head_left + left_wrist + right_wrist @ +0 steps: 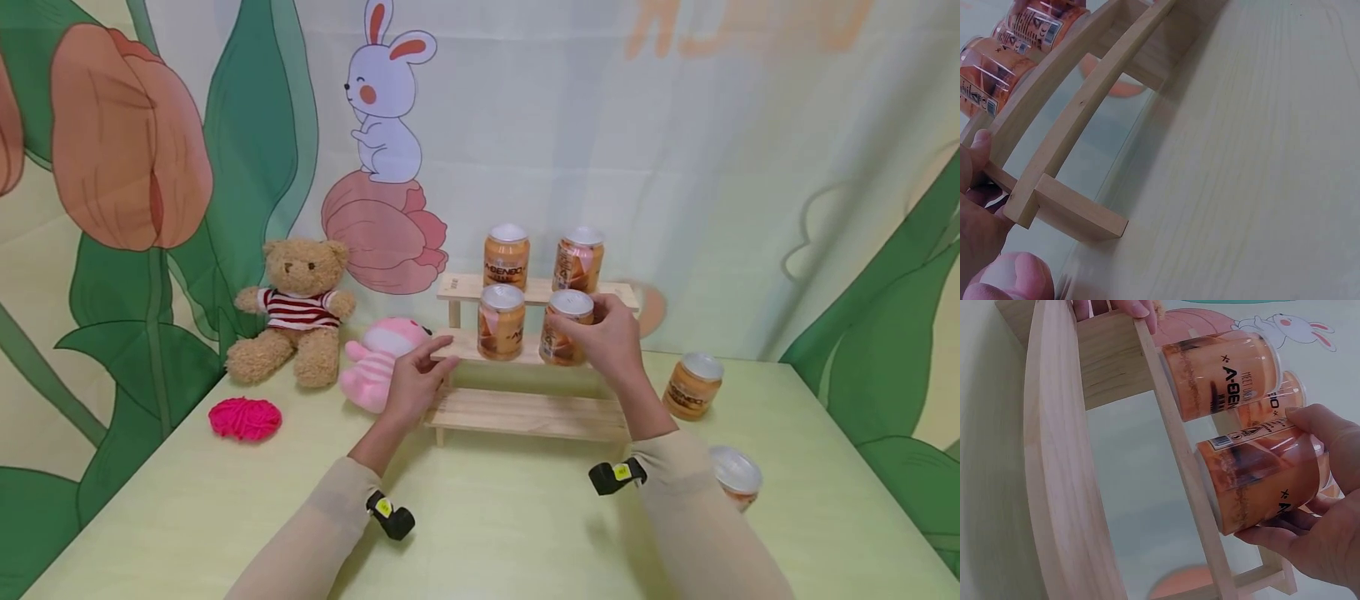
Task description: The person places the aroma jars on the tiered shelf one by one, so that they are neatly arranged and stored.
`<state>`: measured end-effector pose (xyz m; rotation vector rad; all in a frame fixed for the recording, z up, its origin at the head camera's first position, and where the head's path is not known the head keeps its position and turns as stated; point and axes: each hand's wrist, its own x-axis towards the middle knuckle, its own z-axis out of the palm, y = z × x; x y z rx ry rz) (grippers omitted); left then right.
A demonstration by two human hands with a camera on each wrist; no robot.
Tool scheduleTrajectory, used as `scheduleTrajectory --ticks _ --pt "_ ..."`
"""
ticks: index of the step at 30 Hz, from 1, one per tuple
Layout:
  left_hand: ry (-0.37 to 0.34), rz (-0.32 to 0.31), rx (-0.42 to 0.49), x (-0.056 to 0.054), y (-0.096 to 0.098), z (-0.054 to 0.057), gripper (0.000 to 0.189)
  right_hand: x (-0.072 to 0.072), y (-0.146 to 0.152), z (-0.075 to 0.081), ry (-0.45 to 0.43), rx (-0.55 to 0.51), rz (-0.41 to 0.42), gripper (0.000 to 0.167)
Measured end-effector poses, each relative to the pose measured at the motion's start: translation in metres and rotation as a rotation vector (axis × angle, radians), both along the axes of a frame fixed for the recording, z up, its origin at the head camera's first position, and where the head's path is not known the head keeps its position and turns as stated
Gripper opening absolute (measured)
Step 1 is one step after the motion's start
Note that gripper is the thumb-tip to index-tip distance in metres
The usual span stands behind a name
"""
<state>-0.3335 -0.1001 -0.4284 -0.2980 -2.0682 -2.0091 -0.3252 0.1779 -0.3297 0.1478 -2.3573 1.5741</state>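
My right hand grips an orange can with a silver lid, thumb on one side and fingers on the other. The can's base is right at the front edge of the middle tier of a wooden stepped rack. Beside it on that tier stands a second orange can. Two more, a left can and a right can, stand on the top tier. With my left hand I hold the left end of the middle tier, thumb on top and fingers underneath.
Right of the rack, one can stands on the table; another can is partly hidden by my right sleeve. To the left are a teddy bear, a pink plush toy close to my left hand, and a pink yarn bundle.
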Motion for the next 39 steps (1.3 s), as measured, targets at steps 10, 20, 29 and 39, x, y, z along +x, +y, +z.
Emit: scheduleTrajectory --ticks 10,20,29,39 --pt "-0.001 -0.001 0.010 0.000 0.000 0.004 0.038 -0.009 -0.004 -0.004 0.032 -0.001 -0.027 0.073" --pt "-0.008 0.008 0.016 -0.003 -0.001 0.000 0.038 -0.010 -0.005 -0.006 0.016 0.012 -0.020 0.079" --pt "-0.011 0.016 0.017 -0.002 -0.002 -0.001 0.038 -0.007 -0.004 -0.008 0.015 -0.014 -0.003 0.081" --pt "-0.014 0.009 -0.005 -0.001 -0.001 -0.002 0.037 0.021 0.018 -0.011 -0.028 0.005 -0.015 0.090"
